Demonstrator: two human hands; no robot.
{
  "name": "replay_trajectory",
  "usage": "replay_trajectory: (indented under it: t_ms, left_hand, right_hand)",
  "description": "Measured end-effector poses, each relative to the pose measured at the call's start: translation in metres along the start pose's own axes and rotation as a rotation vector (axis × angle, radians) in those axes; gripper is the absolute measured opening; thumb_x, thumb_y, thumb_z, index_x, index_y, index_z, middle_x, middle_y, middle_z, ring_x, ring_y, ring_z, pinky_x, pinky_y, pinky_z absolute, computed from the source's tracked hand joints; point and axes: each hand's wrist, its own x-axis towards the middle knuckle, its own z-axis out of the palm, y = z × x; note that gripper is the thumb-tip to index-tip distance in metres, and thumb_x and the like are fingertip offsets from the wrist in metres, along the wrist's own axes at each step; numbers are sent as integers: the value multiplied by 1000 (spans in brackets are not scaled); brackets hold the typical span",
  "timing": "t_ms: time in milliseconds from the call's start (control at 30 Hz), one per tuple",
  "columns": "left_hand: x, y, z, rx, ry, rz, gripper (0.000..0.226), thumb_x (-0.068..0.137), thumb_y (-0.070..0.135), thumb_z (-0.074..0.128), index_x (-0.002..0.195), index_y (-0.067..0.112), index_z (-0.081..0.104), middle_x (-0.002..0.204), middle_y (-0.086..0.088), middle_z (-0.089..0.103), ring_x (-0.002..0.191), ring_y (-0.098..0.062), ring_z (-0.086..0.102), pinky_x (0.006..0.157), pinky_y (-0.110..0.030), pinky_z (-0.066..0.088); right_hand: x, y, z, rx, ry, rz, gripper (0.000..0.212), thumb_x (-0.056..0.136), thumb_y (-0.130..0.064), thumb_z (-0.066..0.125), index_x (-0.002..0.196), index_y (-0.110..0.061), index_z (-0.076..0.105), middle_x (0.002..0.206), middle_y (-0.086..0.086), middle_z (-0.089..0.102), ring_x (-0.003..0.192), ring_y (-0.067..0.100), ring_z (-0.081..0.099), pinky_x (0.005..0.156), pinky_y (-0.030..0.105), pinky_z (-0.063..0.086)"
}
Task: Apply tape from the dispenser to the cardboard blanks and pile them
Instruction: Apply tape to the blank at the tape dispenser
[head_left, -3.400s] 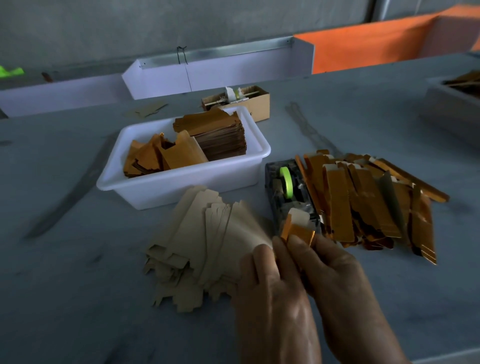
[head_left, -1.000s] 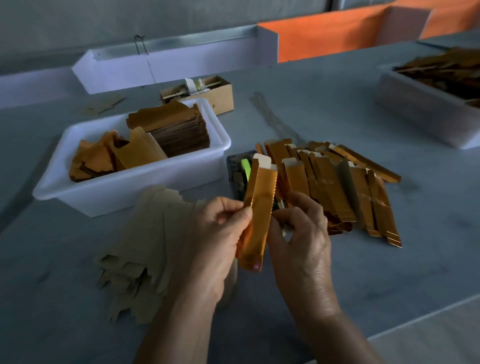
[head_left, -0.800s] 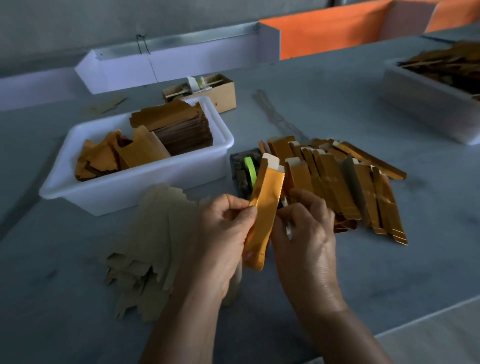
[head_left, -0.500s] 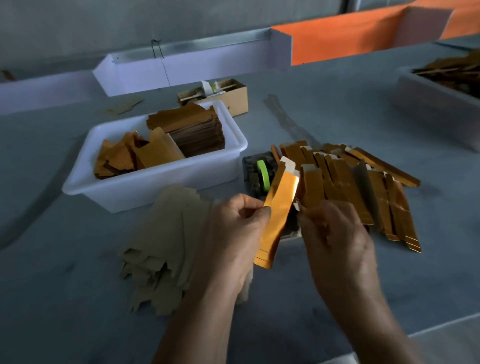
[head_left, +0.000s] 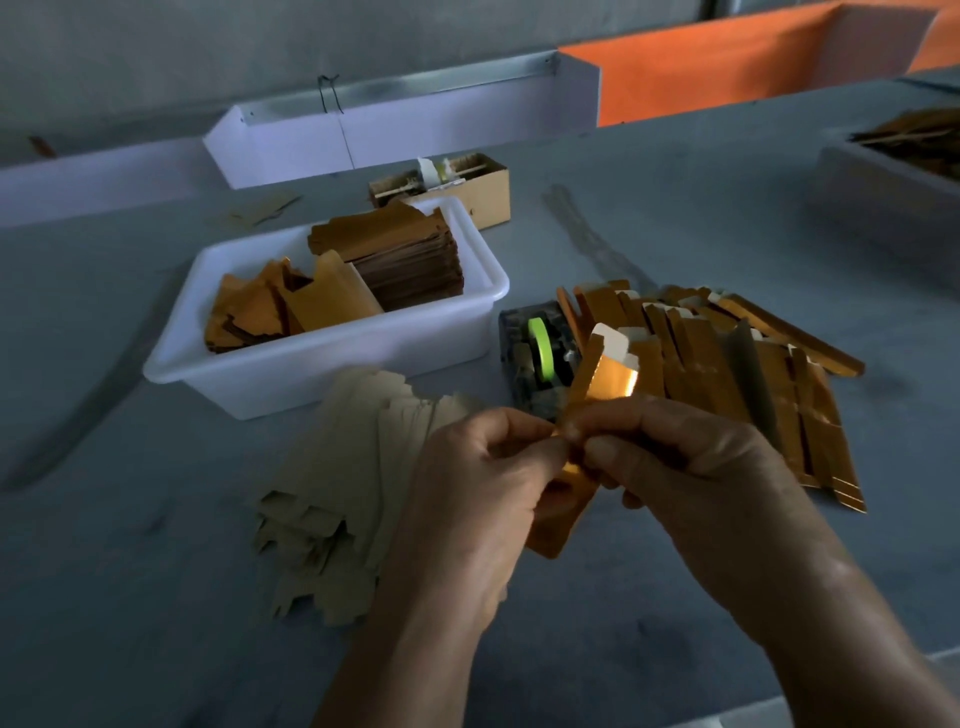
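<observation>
Your left hand (head_left: 483, 478) and right hand (head_left: 691, 467) meet in the lower middle of the frame, and both pinch one gold blank (head_left: 602, 374) with curled fingers. The blank stands tilted, its white top flap toward the dispenser (head_left: 537, 358), its lower end showing under your thumbs.

The dispenser with a green tape roll (head_left: 540, 345) sits just behind your hands, between the tub (head_left: 322, 374) and the pile (head_left: 727, 364). The pile of gold blanks spreads to the right of centre, touching the dispenser side. The flat beige blanks (head_left: 343, 483) lie fanned at lower left of centre, partly under your left wrist.

The table (head_left: 130, 571) has bare grey surface at the left and lower left, and also at the right below the pile. Its near edge shows at the lower right corner.

I can read no label or writing anywhere.

The white tub holds stacked brown and gold blanks. Behind it stands a small box (head_left: 467, 187). A second tub (head_left: 893, 192) is at the right edge, and a white tray (head_left: 395, 130) and an orange panel (head_left: 727, 67) close the far side.
</observation>
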Motion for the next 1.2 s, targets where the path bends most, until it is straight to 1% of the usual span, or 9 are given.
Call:
replay_trajectory:
  t_ms: [100,267,333,467,767,867,967,1067,1200]
  left_hand:
    - [-1,1,-1,-34,-34,11,5,84,16,69,79,17,70,74,0,74,70,-12,72,65,-24,58]
    - [-5,1,-1,-72,-80,13,9,85,10,66,79,14,71,75,-3,74,71,-15,73,65,-24,58]
    - [-4,1,-3,-84,-88,-21,15,87,7,63,77,14,71,76,-4,75,73,-17,73,69,-28,59]
    - [-5,2,-4,-73,-115,-19,17,75,29,72,77,13,72,76,-6,74,74,-20,73,74,-37,60]
    - [-9,-2,1,5,49,86,18,88,16,62,73,18,71,68,-1,73,63,-14,71,60,-27,59]
    - [-13,-1,6,89,139,200,16,85,18,63,70,19,71,64,0,71,62,-14,69,64,-39,60]
    - [-17,-4,12,162,209,299,13,85,20,63,76,21,72,66,7,71,64,-5,68,64,-32,59]
    - [-18,-8,13,173,248,319,13,86,19,62,77,20,71,65,10,70,62,-2,67,60,-23,56]
    - [-17,-11,5,33,241,239,12,85,22,63,75,22,69,69,5,72,64,-9,69,57,-18,53]
  right_hand:
    - [2,0,-1,-114,17,-5,36,78,-21,65,104,-44,54,81,-14,67,79,0,62,67,18,48]
    - [3,-1,1,-113,82,32,29,67,-36,65,89,-35,46,82,-25,66,73,-3,64,62,20,49]
    - [3,-1,2,-125,91,32,28,70,-32,68,88,-34,46,81,-25,66,72,-4,64,61,19,49]
    - [4,1,3,-187,105,14,28,76,-23,70,85,-34,46,73,-11,67,71,-6,62,57,14,50]
    - [2,-9,9,-383,128,5,25,81,-28,67,89,-33,44,75,-11,60,70,-2,60,57,11,50]
    - [3,-17,7,-454,144,32,24,84,-30,64,95,-30,43,78,-12,60,74,0,60,62,15,50]
    - [3,-25,8,-512,157,55,25,85,-32,63,97,-30,42,85,-12,62,80,7,62,73,28,55]
    - [4,-29,11,-566,164,93,29,83,-40,62,94,-33,36,84,-9,62,79,12,63,74,35,55]
    - [3,-25,12,-702,198,73,48,65,-73,46,89,-32,35,69,-10,52,60,4,54,57,25,50]
